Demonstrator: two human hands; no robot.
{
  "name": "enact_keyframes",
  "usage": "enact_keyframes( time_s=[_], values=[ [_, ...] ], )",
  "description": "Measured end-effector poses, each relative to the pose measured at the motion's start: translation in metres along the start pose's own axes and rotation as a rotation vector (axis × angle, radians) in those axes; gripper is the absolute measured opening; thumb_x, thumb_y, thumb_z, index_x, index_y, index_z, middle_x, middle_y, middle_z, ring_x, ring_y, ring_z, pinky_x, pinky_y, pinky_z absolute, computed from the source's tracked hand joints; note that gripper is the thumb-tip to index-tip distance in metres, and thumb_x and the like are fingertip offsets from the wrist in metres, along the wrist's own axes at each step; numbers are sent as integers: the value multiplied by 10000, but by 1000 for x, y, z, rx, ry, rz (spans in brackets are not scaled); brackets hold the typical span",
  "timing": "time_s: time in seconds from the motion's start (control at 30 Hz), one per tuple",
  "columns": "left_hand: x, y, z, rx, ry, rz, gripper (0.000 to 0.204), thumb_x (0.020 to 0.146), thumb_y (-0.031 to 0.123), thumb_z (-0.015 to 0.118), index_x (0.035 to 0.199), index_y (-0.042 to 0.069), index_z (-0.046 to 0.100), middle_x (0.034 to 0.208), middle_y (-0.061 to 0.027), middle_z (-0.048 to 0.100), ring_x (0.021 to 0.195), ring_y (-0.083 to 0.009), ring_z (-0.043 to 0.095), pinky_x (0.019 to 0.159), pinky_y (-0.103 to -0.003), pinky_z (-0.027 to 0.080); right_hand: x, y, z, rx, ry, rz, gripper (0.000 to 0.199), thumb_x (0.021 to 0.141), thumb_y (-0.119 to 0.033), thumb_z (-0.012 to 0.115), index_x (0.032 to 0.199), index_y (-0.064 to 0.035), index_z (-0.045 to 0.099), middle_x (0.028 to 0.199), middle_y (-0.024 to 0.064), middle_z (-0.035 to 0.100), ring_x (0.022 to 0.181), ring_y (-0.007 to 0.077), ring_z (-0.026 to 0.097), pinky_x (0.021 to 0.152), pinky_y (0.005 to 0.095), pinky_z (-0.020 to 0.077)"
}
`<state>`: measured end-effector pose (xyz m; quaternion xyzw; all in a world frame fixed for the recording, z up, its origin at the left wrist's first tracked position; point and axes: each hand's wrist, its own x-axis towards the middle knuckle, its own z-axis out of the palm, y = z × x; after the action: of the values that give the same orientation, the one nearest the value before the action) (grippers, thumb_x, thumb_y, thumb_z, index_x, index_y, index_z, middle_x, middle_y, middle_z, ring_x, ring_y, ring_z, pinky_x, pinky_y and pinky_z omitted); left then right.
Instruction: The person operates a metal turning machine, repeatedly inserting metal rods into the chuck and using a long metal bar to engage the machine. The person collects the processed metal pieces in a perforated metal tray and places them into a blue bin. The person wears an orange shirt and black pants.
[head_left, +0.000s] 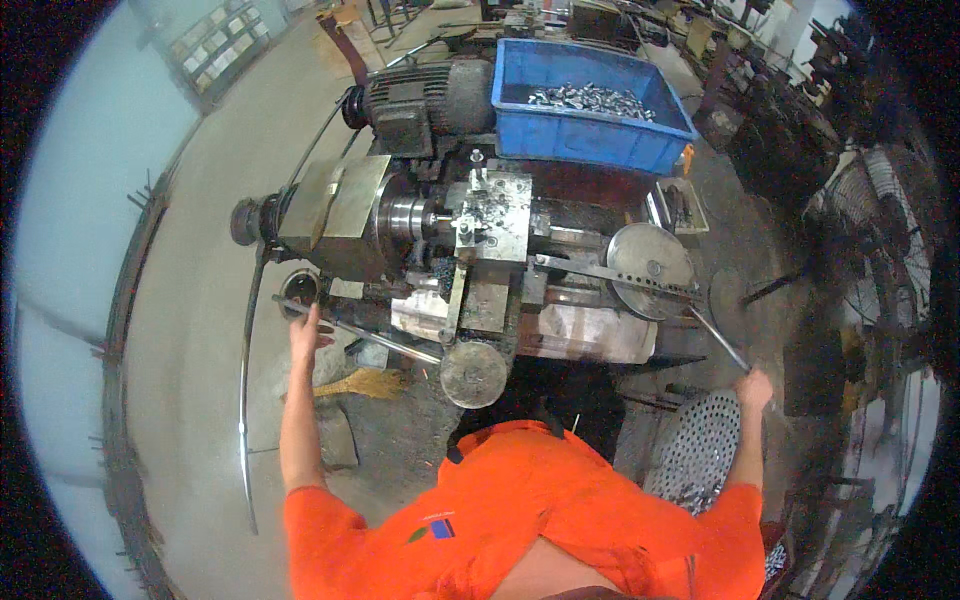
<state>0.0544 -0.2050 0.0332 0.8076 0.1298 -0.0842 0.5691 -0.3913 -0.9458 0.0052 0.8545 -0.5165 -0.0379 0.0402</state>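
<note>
A small metal lathe-like machine [500, 215] stands in front of me, with a spindle [405, 220] at its left and a tool block [500, 205] in the middle. My left hand [304, 332] is at the outer end of a long lever [385, 343], its fingers loosely curled about the rod. That lever runs to a round disc [473, 375] at the machine's front. At the right, my right hand [754, 387] grips the end of another lever [718, 338], closed around it. This one joins a drilled flat bar [600, 270] over a larger disc [652, 262].
A blue bin [590, 135] of small metal parts stands behind the machine, beside a motor [430, 100]. A perforated tray [705, 440] with shiny parts is near my right forearm. A straw broom [365, 383] lies on the floor. Right of the machine stands a fan [885, 220].
</note>
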Motion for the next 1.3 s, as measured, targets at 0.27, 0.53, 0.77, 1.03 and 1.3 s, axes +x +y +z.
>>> enact_keyframes(
  time_s=[0.27,0.53,0.77,1.03,1.3],
  values=[
    [11,-19,21,-63,134,-2,433,855,350,486,968,-67,460,613,-145,550,415,-252,584,342,-300,460,-165,-47,22,514,-77,-52,256,620,-245,588,743,-20,584,653,182,598,652,345,599,591,413,456],
    [11,-18,26,1,162,-19,487,856,370,464,867,-115,517,594,-182,577,414,-267,589,349,-303,474,-197,-76,12,671,-102,-24,255,604,-211,560,758,-7,562,635,181,564,600,332,552,572,406,433],
    [24,-24,10,103,33,-64,596,853,429,443,813,-160,522,582,-214,595,419,-277,592,345,-316,473,-204,-86,-3,804,-200,23,250,601,-199,569,738,9,551,570,149,519,541,280,521,523,388,414],
    [28,-26,5,170,-5,-124,655,861,509,408,882,-132,540,617,-206,611,428,-274,595,362,-314,476,-99,-14,13,207,30,-100,516,590,-229,639,1057,-24,555,801,216,603,733,379,585,661,462,455],
    [19,-19,18,74,-77,-42,620,857,532,431,936,-72,551,642,-160,613,535,-235,629,460,-300,494,49,-33,-11,17,251,37,668,581,-262,686,1175,-32,484,1092,201,545,1032,355,513,900,438,394]
  ],
)
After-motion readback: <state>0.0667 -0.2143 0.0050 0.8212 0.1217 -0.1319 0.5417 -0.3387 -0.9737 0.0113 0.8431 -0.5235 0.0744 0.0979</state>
